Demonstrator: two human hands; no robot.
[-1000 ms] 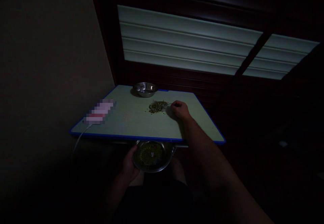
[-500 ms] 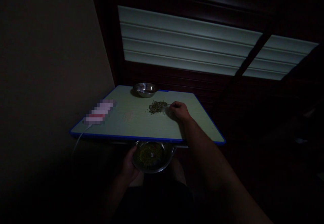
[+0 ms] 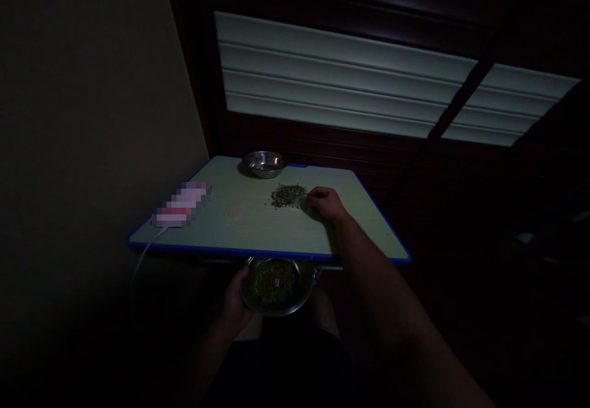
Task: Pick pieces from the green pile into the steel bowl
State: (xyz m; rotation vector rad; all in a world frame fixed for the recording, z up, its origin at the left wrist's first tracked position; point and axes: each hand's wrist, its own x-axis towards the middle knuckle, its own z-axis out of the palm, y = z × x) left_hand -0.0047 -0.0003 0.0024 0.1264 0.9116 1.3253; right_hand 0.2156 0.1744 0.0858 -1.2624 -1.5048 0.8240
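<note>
My left hand point(image 3: 237, 303) grips the left rim of a metal bowl point(image 3: 302, 300), just below the near edge of the table. Small greenish bits point(image 3: 270, 285) fill much of that bowl, with a pale spot among them. Over the tabletop, my right hand point(image 3: 326, 204) is closed in a pinch on a thin, pale, see-through flat piece point(image 3: 300, 200). Its tip touches the right side of a loose heap of small dark grains point(image 3: 286, 194). The light is too dim to tell the kind of grain or of flat piece.
The small pale-green table point(image 3: 258, 233) has a blue edge. A second metal bowl point(image 3: 265, 165) stands at its back. At the left lies a blurred-out pink phone-like object point(image 3: 182, 205) with a white cable point(image 3: 141, 257). A wall point(image 3: 101, 119) and a dark slatted wooden door point(image 3: 332, 76) border it.
My right hand and the flat piece have shifted very slightly toward me and left, at the heap's edge. My left hand and its bowl look the same.
</note>
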